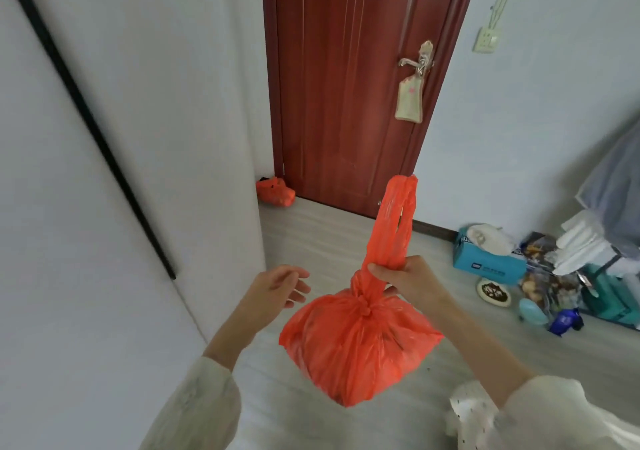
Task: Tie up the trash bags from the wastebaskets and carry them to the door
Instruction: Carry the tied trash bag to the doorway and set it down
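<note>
A full orange trash bag hangs in the air in front of me, knotted at its neck. My right hand grips its two long handles just above the knot; the handle loops stick up past my fingers. My left hand hovers to the left of the bag, fingers apart, holding nothing. A second orange trash bag lies on the floor in the corner at the left foot of the dark red door, which is closed.
A white wall with a black strip runs along my left. Right of the door, against the wall, lie a blue box, a small dish, snack packets and a teal rack with folded cloths. Grey wood floor stretches ahead.
</note>
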The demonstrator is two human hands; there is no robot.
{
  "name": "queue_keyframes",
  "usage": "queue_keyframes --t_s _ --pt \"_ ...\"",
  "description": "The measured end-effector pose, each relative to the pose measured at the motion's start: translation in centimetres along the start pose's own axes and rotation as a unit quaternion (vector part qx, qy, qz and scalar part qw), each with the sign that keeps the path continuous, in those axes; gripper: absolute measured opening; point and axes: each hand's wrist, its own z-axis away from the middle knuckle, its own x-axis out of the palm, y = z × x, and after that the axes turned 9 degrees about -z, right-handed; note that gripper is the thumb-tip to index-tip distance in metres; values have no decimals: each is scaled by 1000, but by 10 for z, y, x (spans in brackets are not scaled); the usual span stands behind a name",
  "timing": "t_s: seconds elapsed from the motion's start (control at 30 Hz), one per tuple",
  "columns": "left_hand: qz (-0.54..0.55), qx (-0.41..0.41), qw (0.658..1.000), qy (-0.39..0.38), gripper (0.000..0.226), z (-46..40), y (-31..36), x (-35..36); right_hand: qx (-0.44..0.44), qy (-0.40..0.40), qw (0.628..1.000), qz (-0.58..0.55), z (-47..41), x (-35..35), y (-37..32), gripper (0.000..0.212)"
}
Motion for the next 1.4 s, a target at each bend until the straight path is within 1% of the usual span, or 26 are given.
queue_keyframes --t_s 0.07,0.13,0.23,0.4,0.53,0.7,0.77,0.9,1.03,1.07,1.13,1.2,1.3,1.4 --pt "-4 -6 1000 9 24 -48 11 2 2 2 1000 0 -49 -15 -12 13" --pt "-2 -9 1000 7 23 -96 20 8 2 7 1000 2 -100 -28 -22 11" --pt "3 -9 1000 2 22 -174 29 19 0 8 1000 7 -183 -43 -34 17" --pt "24 -36 999 17 23 -322 37 21 4 -25 1000 17 -326 -51 -59 23" --pt "29 -41 998 24 24 -440 56 13 3 -43 999 17 -435 -58 -92 22" --pt "9 -45 999 16 24 -547 71 -7 8 -62 998 29 -561 -51 -131 24" --pt "13 -65 997 36 23 -585 68 -16 17 -75 997 29 -611 -43 -140 24" --pt "26 -119 990 68 24 -664 59 -31 29 -128 990 44 -714 -23 -153 22" --pt "47 -165 974 145 24 -747 52 -42 36 -207 976 65 -816 1 -163 11" --pt "53 -176 970 159 24 -765 52 -43 40 -225 971 65 -839 6 -167 11" --pt "71 -194 963 174 24 -799 52 -43 55 -247 966 56 -885 17 -178 22" --pt "91 -211 954 192 24 -824 50 -47 77 -266 960 44 -925 34 -188 25" --pt "119 -249 930 243 22 -852 34 -64 119 -296 947 38 -974 72 -192 30" --pt "133 -278 907 287 20 -882 10 -89 161 -304 938 40 -1019 116 -188 33"
